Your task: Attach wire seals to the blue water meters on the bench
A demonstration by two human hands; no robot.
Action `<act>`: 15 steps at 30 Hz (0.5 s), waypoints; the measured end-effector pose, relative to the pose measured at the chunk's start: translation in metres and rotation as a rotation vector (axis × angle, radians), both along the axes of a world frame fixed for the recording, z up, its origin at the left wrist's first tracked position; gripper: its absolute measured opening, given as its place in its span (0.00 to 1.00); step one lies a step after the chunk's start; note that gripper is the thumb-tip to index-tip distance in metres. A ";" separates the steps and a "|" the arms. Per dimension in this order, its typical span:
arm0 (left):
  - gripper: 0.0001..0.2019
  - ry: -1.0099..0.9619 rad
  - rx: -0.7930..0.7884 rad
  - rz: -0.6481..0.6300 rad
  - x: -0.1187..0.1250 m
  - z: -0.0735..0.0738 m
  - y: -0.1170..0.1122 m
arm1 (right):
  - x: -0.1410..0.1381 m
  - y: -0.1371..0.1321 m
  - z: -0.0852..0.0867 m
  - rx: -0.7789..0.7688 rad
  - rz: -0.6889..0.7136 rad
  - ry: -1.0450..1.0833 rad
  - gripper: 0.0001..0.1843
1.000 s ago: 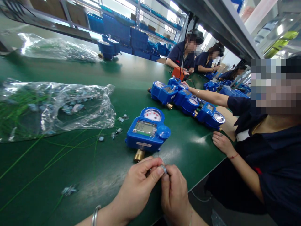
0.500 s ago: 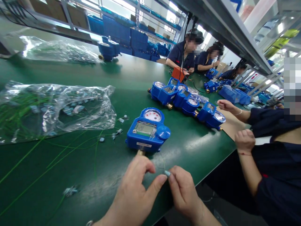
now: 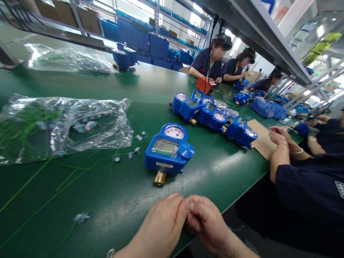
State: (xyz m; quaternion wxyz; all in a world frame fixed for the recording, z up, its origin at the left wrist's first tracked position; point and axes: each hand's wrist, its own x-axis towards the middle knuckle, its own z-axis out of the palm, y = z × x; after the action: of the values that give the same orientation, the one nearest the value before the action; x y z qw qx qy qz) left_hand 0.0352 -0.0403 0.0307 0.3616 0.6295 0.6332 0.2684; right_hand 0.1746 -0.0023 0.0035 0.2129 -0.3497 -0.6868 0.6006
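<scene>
My left hand and my right hand meet at the near edge of the green table, fingertips pinched together on a small metal seal with a thin green wire. The seal itself is almost hidden between the fingers. Just beyond them stands a blue water meter with a grey display, a round dial and a brass fitting pointing at my hands. The thin wire runs from the meter's front toward my fingers.
A clear plastic bag of green wires and seals lies at the left, with loose seals and wires around it. A row of blue meters lies at the right. A co-worker's arms rest at the table's right edge; other people sit farther back.
My hands have drawn closer together and nearer to me, pinching over the seal so it is hidden. The co-worker at the right has leaned back and pulled both arms toward the table edge.
</scene>
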 end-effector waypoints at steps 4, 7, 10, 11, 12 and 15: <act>0.21 -0.087 -0.033 0.031 -0.006 0.000 0.005 | 0.002 -0.001 -0.006 0.706 -0.089 -0.151 0.10; 0.22 -0.159 -0.059 0.034 -0.006 0.001 0.005 | 0.006 0.003 -0.007 1.038 -0.041 -0.163 0.10; 0.22 -0.178 -0.049 0.015 -0.005 0.003 0.003 | 0.001 0.005 -0.005 0.577 0.023 -0.048 0.17; 0.22 -0.173 -0.040 0.013 -0.005 0.003 0.003 | -0.003 0.005 -0.005 0.321 0.028 -0.002 0.21; 0.22 -0.166 -0.033 0.014 -0.006 0.003 0.003 | -0.006 0.004 -0.006 0.100 0.032 0.033 0.23; 0.21 -0.166 -0.036 0.048 -0.011 -0.002 0.008 | -0.014 0.006 -0.012 0.175 -0.032 0.021 0.24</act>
State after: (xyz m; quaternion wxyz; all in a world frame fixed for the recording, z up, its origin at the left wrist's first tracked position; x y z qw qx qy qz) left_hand 0.0241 -0.0321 0.0288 0.4175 0.5833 0.6205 0.3168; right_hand 0.1602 0.0032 -0.0088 0.2594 -0.3345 -0.7286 0.5384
